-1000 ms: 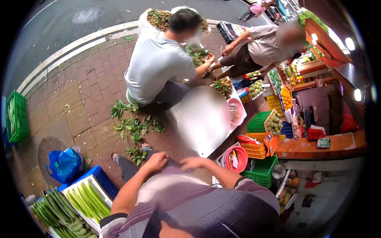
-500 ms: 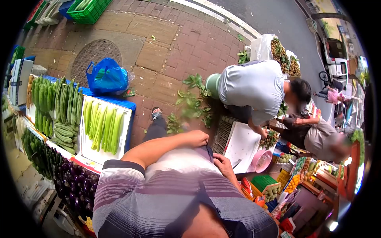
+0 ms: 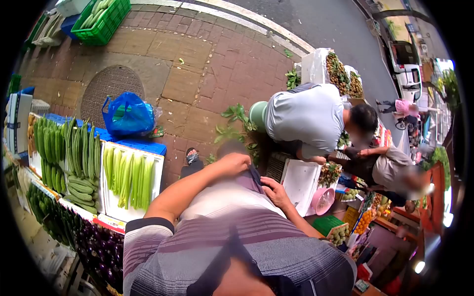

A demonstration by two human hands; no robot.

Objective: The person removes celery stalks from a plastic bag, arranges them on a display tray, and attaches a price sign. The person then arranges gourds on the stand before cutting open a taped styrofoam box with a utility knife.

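I wear a striped grey and purple shirt [image 3: 222, 217], and both hands are at its dark lower hem [image 3: 254, 177]. My left hand [image 3: 234, 163] is closed, fingers curled on the raised cloth. Just to its right, my right hand [image 3: 276, 191] pinches the other side of the same hem, its fingertips partly hidden. Below the hands, the sandalled foot [image 3: 192, 156] shows on the paving.
On the left stand a white tray of long green gourds [image 3: 129, 177], cucumbers [image 3: 81, 190], eggplants [image 3: 98, 246] and a blue plastic bag [image 3: 127, 113]. At right, a person in a light shirt [image 3: 303, 118] bends over crates near a pink basin [image 3: 324, 201]. Leaves [image 3: 234, 130] litter the paving.
Both hands stay at the shirt hem; the left hand has shifted left and the cloth is lifted a little. The view has tilted slightly. The bending person's arm has moved a little.
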